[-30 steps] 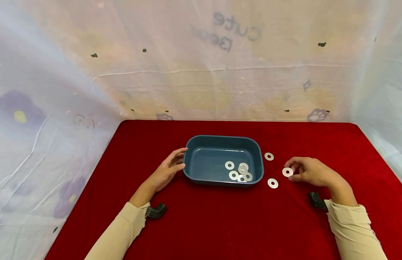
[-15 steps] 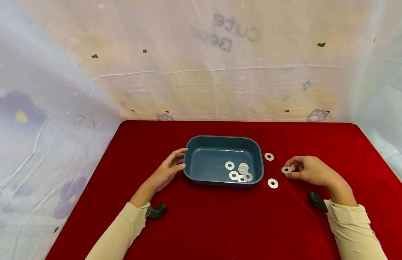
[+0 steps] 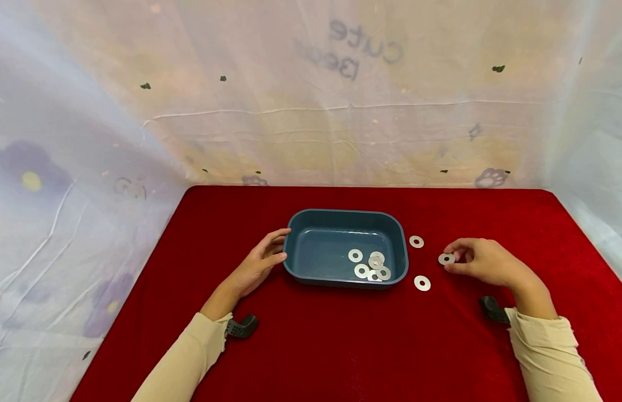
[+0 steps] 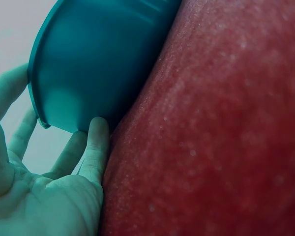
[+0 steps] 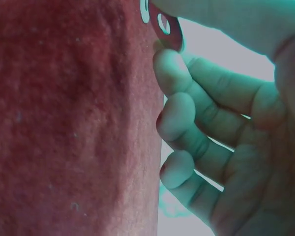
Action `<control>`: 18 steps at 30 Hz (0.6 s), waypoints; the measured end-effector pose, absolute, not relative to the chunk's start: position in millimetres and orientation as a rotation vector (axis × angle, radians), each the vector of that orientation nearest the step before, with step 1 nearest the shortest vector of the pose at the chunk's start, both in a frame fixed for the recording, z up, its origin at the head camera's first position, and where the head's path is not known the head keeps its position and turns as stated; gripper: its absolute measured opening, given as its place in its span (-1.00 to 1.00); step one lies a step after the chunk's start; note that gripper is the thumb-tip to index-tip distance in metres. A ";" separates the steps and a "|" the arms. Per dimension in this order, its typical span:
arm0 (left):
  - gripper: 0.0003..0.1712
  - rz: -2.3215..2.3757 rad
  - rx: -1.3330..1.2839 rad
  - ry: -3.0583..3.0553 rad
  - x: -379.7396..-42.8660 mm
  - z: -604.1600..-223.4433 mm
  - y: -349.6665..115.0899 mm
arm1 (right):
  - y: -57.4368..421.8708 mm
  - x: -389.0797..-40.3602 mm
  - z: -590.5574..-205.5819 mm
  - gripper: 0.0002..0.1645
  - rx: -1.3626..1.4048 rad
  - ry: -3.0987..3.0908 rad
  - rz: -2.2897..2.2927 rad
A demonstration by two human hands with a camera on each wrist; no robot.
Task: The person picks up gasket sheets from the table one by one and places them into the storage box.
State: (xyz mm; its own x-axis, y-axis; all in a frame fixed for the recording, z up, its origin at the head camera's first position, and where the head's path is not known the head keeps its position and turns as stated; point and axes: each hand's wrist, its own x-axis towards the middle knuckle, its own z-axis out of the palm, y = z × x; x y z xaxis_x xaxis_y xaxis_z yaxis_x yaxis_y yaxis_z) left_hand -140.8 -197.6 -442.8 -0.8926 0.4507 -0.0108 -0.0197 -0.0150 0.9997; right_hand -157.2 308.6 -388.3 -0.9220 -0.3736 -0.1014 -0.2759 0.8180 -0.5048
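I had the right hand (image 3: 484, 262) pinching a metal washer (image 3: 442, 259) between thumb and forefinger, its other fingers curled inward, out to the right of the blue tub (image 3: 318, 251). I could not tell whether that washer touched the red cloth (image 3: 311, 346). My left hand (image 3: 253, 271) had its fingers spread, tips touching the tub's left end. Inside the tub I saw a group of washers (image 3: 372, 263) towards the near right corner, some overlapping. Between the tub and the right hand, a far washer (image 3: 412, 241) and a near washer (image 3: 417, 282) lay flat on the cloth, well apart from each other.
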 end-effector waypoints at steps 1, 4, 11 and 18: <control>-0.31 1.974 0.449 1.936 -140.6 -442.5 -197.5 | 309.3 -157.1 -387.7 -0.67 -0.508 2.808 -0.735; -0.31 1.976 0.446 1.935 -140.0 -441.9 -197.3 | 310.6 -156.3 -385.9 -0.69 -0.489 2.811 -0.749; -0.30 1.985 0.450 1.926 -139.7 -441.7 -197.3 | 310.9 -154.6 -382.2 -0.69 -0.488 2.813 -0.759; -0.31 1.981 0.448 1.927 -139.9 -441.7 -197.0 | 311.6 -153.5 -376.9 -0.67 -0.494 2.865 -0.732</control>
